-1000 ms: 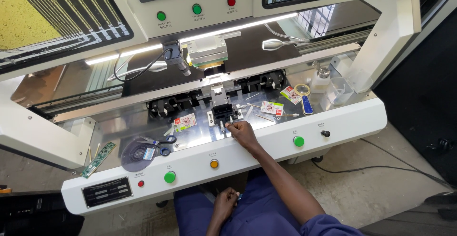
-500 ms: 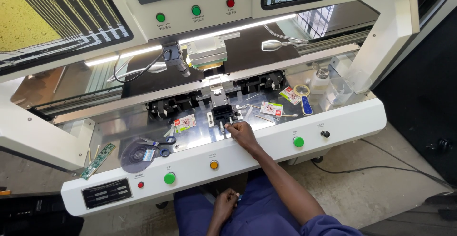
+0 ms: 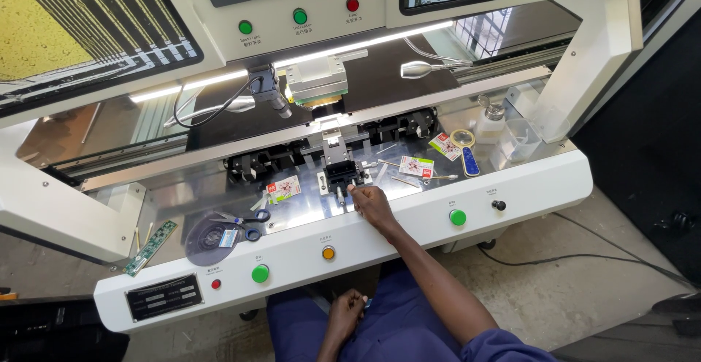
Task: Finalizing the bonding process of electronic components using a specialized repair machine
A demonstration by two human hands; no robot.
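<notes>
Outstretched, right hand point(image 3: 371, 203) touches the black fixture point(image 3: 342, 174) (fingertips only).

Glossy metal worktop point(image 3: 182, 187), matt black fixture point(image 3: 340, 173)

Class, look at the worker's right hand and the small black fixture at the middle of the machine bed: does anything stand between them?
Nothing visible does. The right hand has its fingers at the fixture itself; whether they touch it is too small to tell.

Small black fixture point(image 3: 341, 172), ctr of deck
</notes>
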